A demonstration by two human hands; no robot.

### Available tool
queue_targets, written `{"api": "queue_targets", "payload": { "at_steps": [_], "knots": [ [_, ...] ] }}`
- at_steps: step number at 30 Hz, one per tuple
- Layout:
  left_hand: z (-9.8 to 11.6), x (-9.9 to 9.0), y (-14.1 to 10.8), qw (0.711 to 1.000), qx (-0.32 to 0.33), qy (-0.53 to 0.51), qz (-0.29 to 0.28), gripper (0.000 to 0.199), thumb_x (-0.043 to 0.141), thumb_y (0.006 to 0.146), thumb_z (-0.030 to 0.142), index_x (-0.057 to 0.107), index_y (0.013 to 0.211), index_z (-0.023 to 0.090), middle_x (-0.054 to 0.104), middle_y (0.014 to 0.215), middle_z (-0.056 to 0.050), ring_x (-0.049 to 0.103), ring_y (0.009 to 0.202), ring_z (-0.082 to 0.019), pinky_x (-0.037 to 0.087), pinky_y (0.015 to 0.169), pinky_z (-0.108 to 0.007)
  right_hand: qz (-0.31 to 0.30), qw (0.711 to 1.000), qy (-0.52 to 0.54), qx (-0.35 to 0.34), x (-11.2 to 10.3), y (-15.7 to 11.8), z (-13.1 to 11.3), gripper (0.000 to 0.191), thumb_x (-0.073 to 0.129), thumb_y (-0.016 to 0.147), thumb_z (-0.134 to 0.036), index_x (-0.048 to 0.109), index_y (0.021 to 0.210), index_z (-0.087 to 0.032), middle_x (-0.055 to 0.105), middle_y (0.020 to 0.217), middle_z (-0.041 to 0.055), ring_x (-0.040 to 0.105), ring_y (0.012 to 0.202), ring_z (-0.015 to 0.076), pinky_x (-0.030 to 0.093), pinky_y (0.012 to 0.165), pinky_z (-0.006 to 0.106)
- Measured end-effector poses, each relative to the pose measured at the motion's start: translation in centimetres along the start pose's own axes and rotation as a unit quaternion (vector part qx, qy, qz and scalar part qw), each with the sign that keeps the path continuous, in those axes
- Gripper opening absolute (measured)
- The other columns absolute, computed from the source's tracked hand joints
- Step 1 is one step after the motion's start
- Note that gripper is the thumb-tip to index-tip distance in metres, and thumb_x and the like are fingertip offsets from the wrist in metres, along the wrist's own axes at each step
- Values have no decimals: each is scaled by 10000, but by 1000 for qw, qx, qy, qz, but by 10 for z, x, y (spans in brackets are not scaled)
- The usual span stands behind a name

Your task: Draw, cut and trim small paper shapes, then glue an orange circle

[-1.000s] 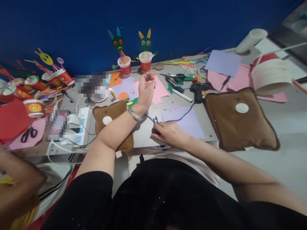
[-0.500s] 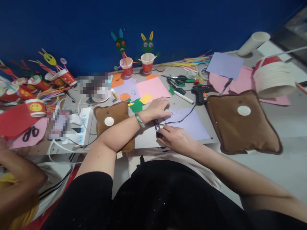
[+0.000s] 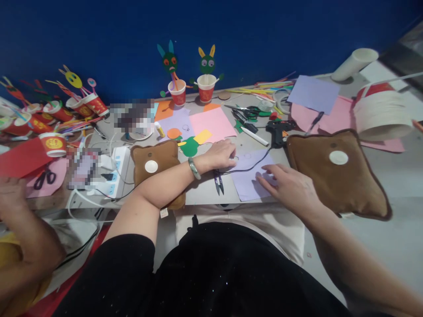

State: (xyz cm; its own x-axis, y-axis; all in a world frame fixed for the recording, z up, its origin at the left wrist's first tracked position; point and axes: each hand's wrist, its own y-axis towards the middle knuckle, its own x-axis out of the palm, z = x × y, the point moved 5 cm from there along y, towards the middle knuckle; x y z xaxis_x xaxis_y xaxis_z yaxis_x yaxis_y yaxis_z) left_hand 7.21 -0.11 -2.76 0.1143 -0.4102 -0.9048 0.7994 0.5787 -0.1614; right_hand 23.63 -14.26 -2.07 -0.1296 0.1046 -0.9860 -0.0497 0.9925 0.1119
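Note:
My left hand, with a jade bangle on its wrist, has bent fingers closed at the upper left of a purple paper sheet. Their tips are partly hidden. My right hand holds nothing; its fingers are stretched apart over the sheet's right side, and contact is unclear. Thread snips lie just left of the sheet, blades toward me. A black cable crosses near their handles and runs to a black glue gun. Faint round outlines show on the sheet.
Brown cushion-like pads lie right and left. Behind are pink paper, a white marker, scissors and cup puppets. A power strip stands left, near another person's arm.
My right hand has let go of the snips and moved right, over the purple sheet. My left hand's fingers have curled in more. The view has shifted slightly.

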Motion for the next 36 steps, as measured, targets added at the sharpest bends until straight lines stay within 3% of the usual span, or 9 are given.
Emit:
{"api": "queue_targets", "payload": {
  "at_steps": [4, 7, 12, 15, 19, 23, 27, 33, 36],
  "knots": [
    [2, -1, -1, 1000, 21, 1, 8, 331, 650, 866, 274, 673, 1165, 134, 700, 1247, -148, 645, 1171, -292, 496, 997, -390, -91, 987, -26, 131, -3, 2, 20, 659, 661, 937, -558, 640, 1418, -107, 700, 1283, 264, 674, 1190, 455, 546, 915, 502],
    [4, 0, -1, 999, 30, -8, 11, 307, 598, 916, 269, 658, 1184, 131, 706, 1264, -150, 651, 1174, -286, 485, 992, -387, -135, 975, 0, 178, 1, 3, 26, 785, 691, 887, -561, 581, 1499, -81, 667, 1321, 280, 648, 1249, 472, 527, 1031, 543],
    [11, 4, -1, 995, 90, -32, -18, 475, 701, 915, 486, 617, 1220, 132, 711, 1254, -138, 653, 1188, -289, 464, 987, -375, -121, 965, 68, 221, 6, 6, 40, 841, 708, 792, -529, 596, 1485, -64, 705, 1223, 248, 687, 1172, 432, 527, 1077, 542],
    [14, 6, -3, 994, 110, -4, -21, 491, 728, 890, 438, 599, 1256, 139, 683, 1319, -157, 644, 1214, -308, 462, 1001, -394, -101, 965, 96, 224, 8, 7, 47, 797, 681, 745, -486, 637, 1421, -68, 744, 1132, 220, 690, 1154, 414, 515, 1098, 534],
    [13, 7, -3, 994, 104, 13, -9, 360, 602, 931, 270, 598, 1263, 130, 682, 1331, -172, 653, 1213, -313, 479, 1007, -418, -70, 953, 153, 253, 7, 3, 51, 709, 651, 694, -472, 673, 1313, -129, 766, 1032, 162, 716, 953, 340, 549, 1022, 502],
    [8, 7, -1, 997, 83, -8, -1, 403, 544, 924, 165, 563, 1323, 113, 681, 1354, -179, 668, 1223, -295, 503, 1012, -407, -39, 944, 185, 269, 1, -3, 54, 623, 625, 683, -483, 668, 1226, -181, 759, 952, 112, 690, 839, 292, 557, 922, 468],
    [4, 8, 1, 997, 69, -39, 10, 440, 507, 926, 116, 522, 1366, 120, 692, 1342, -170, 680, 1222, -263, 524, 1005, -379, -72, 941, 222, 244, -11, -12, 57, 590, 655, 652, -482, 649, 1178, -214, 725, 832, 52, 661, 759, 258, 542, 824, 442],
    [-2, 12, 3, 994, 68, -75, 28, 463, 526, 881, 97, 539, 1341, 141, 710, 1270, -147, 686, 1187, -252, 536, 1013, -385, -169, 899, 348, 205, -41, -32, 70, 548, 778, 678, -539, 699, 1121, -227, 663, 737, 17, 603, 625, 188, 486, 553, 325],
    [-5, 11, 6, 991, 72, -108, 42, 432, 572, 843, 131, 583, 1274, 153, 712, 1231, -136, 687, 1116, -251, 545, 990, -400, -125, 891, 384, 210, -60, -36, 75, 512, 864, 624, -507, 755, 1055, -254, 676, 718, 36, 588, 579, 188, 446, 483, 319]
  ]
}}
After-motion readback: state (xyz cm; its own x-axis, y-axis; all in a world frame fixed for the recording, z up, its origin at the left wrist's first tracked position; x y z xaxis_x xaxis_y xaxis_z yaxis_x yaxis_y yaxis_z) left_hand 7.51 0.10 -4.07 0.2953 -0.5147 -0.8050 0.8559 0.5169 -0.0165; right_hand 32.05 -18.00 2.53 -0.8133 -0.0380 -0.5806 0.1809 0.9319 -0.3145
